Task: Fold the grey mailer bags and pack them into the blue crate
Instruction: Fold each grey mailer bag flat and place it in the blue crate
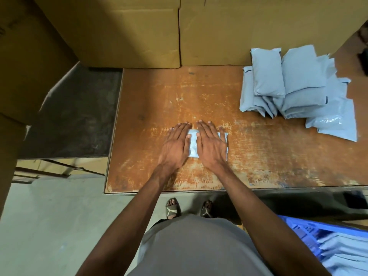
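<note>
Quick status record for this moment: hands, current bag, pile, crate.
left hand: flat, pressing the bag
right hand: flat, pressing the bag
folded mailer bag: on the wooden table, under both palms
mailer bag pile: table's far right, apart from hands
blue crate: floor, lower right, grey bags inside

The left hand [175, 145] and right hand [211, 145] cover most of the folded mailer bag [192, 145]; only a centre strip and its right edge show. The blue crate [298, 230] is cut off by the right and near frame edges. Print on the far cardboard boxes [254, 26] is cropped and unreadable. Lower bags in the bag pile [294, 86] are hidden.
</note>
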